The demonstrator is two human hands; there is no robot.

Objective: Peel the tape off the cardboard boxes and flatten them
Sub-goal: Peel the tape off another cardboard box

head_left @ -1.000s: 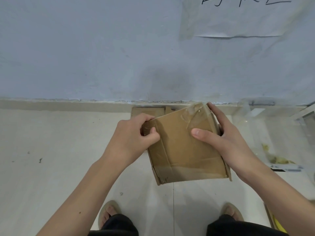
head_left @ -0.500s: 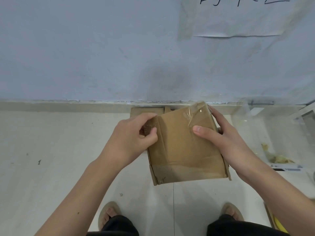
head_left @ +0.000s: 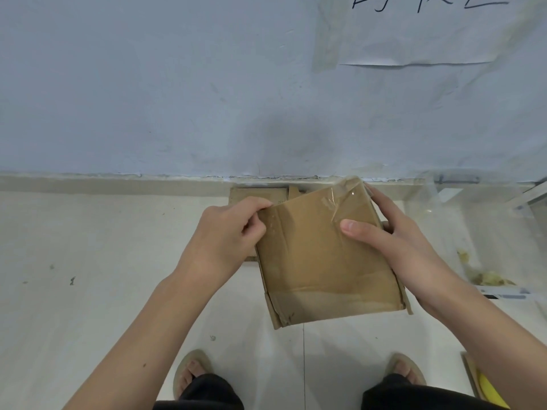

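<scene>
I hold a small brown cardboard box (head_left: 319,261) in the air above the floor, its broad face toward me. Clear tape (head_left: 344,199) covers its far right corner, wrinkled and shiny. My left hand (head_left: 225,235) pinches at the box's upper left edge, where a strip of tape runs, with thumb and fingers curled. My right hand (head_left: 396,241) grips the right side, thumb pressed on the face near the tape and fingers wrapped behind.
Flattened cardboard (head_left: 257,196) lies on the floor by the wall behind the box. A clear plastic bag (head_left: 473,232) with scraps lies at right. A box with something yellow (head_left: 488,389) sits at the lower right. My sandalled feet (head_left: 192,371) stand on the pale tiles.
The box has shifted slightly away and tilted. My left hand's fingers have moved up along the box's left edge; my right hand keeps its hold.
</scene>
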